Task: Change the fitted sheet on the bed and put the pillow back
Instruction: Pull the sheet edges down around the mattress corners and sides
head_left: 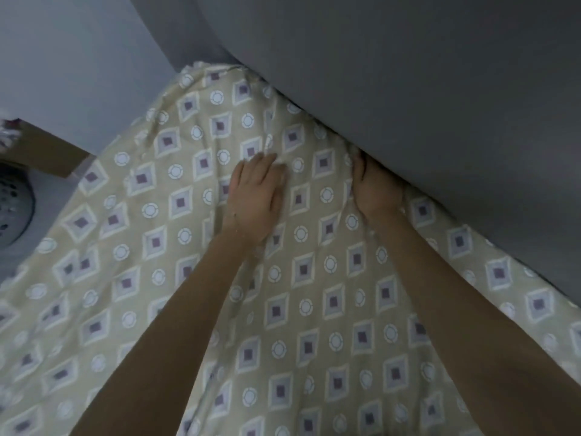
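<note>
The left hand (256, 199) lies flat on the fitted sheet (176, 278), with the fingers straight and close together, pressing the cloth and holding nothing. The right hand (375, 190) reaches to the line where the sheet meets a grey panel (440, 89). Its fingers go down into this seam and are hidden, so I cannot tell if they pinch the cloth.

The sheet covers the bed under both forearms and fills most of the view. Its upper right edge runs diagonally along the panel, with no visible gap, and it gathers in small folds at the far corner. On the left side the cloth falls away toward the floor, and there is open room there.

The sheet is soft beige fabric, printed with grey diamonds with dark centres and with pale rings. The panel looks smooth and matte. At the far left stand a grey perforated basket (14, 209) and a brown cardboard box (47, 152), below a pale wall (78, 58).
</note>
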The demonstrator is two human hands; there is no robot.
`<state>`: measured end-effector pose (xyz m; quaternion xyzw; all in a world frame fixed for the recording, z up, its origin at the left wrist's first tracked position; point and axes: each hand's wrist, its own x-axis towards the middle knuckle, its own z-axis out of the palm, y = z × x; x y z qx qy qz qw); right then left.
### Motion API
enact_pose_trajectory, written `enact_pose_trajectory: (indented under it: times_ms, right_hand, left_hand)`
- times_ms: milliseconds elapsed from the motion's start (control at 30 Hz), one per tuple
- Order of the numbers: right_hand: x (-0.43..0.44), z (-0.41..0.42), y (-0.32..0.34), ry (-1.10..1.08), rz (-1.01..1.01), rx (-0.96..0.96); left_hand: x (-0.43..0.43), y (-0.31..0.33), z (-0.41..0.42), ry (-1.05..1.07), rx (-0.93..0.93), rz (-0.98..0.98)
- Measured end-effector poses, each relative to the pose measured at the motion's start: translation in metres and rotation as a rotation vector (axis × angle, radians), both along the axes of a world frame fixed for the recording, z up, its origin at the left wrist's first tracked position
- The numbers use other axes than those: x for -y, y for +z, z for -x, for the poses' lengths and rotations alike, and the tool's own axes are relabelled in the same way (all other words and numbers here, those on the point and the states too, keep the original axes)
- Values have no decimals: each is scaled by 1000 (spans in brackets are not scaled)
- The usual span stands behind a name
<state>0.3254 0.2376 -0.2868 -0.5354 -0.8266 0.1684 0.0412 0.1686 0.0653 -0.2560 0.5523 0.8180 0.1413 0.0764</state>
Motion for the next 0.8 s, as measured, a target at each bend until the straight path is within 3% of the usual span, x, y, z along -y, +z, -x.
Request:
enact_pose_trajectory:
  times_ms: [200,300,400,533,633,800]
  right_hand:
    - [60,-4,11,113,-83,17]
    - [100,-2,24,230,-48,-141]
    - [126,18,27,431,37,-268]
    - [141,59,22,646,138,-167]
    - [145,98,13,769,80,-50]
    - [128,170,0,810,-20,50]
  left_hand:
    - [85,-15,-13,349,20,-86]
    - [114,-15,-14,375,-14,-99]
    - [134,-13,-10,531,-81,-10]
    - [156,-21,13,770,-8,108]
    - [172,-31,35,763,-25,210]
    - [161,-35,87,858,-25,201]
